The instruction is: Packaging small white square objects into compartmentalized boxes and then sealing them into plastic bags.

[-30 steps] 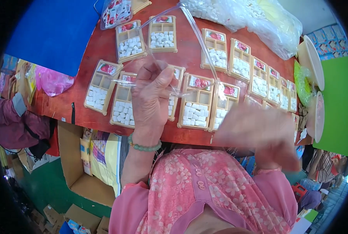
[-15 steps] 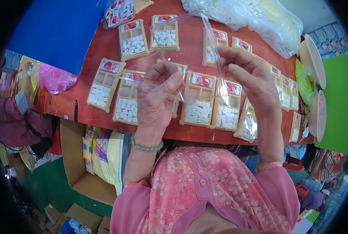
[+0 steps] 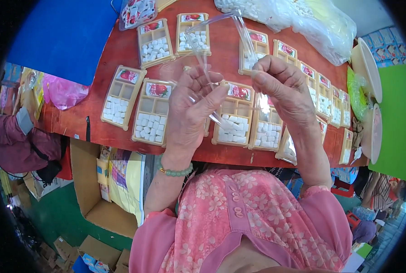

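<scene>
A clear plastic lid (image 3: pixel 245 38), rectangular with a raised rim, is held up in the air over the trays. My left hand (image 3: pixel 189 107) has its fingers curled round the lid's near left part. At its right side, my right hand (image 3: pixel 282 86) pinches the rim between thumb and fingers. Under the lid lie beige compartment trays (image 3: pixel 230 108), each with white block-like pieces (image 3: pixel 232 128) and a small packet with a red strawberry picture (image 3: pixel 239 93). One uncapped-looking tray (image 3: pixel 121 102) lies left of my left hand. Another tray between my hands is mostly hidden.
More filled trays (image 3: pixel 323 98) stand in a row at the right. A clear bag of white pieces (image 3: pixel 321 27) lies at the back, and a tub of packets (image 3: pixel 138 13) at the back left. Below the red table (image 3: pixel 71 120) is an open cardboard box (image 3: pixel 87 182).
The lid has turned and tilted between my hands. My left hand has shifted right, toward my right hand, which has moved slightly left and down.
</scene>
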`<state>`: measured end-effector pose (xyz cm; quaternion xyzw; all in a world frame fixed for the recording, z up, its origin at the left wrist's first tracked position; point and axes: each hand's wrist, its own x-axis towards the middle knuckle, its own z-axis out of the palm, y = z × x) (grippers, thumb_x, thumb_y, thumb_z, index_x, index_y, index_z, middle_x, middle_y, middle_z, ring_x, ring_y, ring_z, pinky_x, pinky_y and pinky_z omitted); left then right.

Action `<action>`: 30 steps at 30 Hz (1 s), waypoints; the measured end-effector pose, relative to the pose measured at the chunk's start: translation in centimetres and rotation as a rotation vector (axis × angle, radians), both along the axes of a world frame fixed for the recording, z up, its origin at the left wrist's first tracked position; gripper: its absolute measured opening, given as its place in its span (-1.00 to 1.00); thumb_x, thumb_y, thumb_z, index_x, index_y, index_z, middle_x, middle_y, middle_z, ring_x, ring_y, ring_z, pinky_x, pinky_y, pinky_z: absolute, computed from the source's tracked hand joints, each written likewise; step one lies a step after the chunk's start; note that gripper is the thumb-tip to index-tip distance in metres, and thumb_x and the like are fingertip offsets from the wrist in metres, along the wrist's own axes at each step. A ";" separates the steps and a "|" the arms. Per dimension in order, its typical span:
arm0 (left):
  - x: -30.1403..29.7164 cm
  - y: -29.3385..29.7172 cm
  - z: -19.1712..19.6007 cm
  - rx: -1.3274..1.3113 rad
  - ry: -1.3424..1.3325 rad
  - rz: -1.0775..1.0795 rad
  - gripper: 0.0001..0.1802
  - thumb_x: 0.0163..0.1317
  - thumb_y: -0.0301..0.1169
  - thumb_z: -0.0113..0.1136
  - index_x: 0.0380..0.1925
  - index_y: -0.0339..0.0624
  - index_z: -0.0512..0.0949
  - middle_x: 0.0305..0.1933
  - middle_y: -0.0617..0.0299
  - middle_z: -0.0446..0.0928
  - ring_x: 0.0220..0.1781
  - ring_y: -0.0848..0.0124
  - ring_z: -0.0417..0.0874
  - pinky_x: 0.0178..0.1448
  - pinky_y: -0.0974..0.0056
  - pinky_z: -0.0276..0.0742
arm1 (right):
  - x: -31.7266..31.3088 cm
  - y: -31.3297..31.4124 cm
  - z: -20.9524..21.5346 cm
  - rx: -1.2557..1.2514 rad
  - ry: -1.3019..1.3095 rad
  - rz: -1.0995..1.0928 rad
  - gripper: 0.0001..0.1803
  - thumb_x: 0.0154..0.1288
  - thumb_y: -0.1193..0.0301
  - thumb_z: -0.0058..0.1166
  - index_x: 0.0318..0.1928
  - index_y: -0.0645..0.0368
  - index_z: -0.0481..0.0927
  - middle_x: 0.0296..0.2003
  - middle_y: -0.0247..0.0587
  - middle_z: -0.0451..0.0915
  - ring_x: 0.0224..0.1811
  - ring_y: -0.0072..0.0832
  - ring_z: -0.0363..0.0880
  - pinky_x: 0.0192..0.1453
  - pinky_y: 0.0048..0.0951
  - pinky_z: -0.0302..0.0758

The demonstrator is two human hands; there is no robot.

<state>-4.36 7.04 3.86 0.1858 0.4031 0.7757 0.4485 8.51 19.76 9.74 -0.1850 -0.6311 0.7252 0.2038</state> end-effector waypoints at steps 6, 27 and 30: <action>1.5 0.9 0.4 -0.020 0.089 -0.056 -0.48 0.15 -0.44 0.31 0.05 -0.30 0.28 -0.08 0.18 0.46 -0.12 0.49 0.54 -0.09 0.45 0.54 | 0.0 -0.6 -0.1 0.101 -0.020 -0.046 -0.86 0.25 0.40 0.17 -0.35 0.19 0.52 -0.47 -0.51 0.43 -0.42 -0.75 0.30 -0.31 -0.69 0.23; 0.7 -0.4 1.2 0.213 -0.175 -0.186 -0.57 0.21 -0.32 0.25 0.01 -0.26 0.40 -0.07 0.24 0.50 -0.03 0.50 0.53 0.06 0.36 0.44 | -1.3 -0.7 0.0 -0.088 -0.025 0.297 -0.86 0.17 0.50 0.24 -0.47 0.18 0.53 -0.49 -0.43 0.56 -0.44 -0.76 0.47 -0.33 -0.69 0.40; -0.2 -1.0 1.0 0.230 -0.195 -0.071 -0.58 0.23 -0.33 0.22 0.02 -0.26 0.39 -0.04 0.18 0.50 0.00 0.41 0.54 0.09 0.28 0.45 | -1.8 -0.4 0.4 -0.062 -0.066 0.280 -0.88 0.15 0.51 0.24 -0.39 0.22 0.53 -0.44 -0.38 0.56 -0.43 -0.70 0.50 -0.32 -0.65 0.44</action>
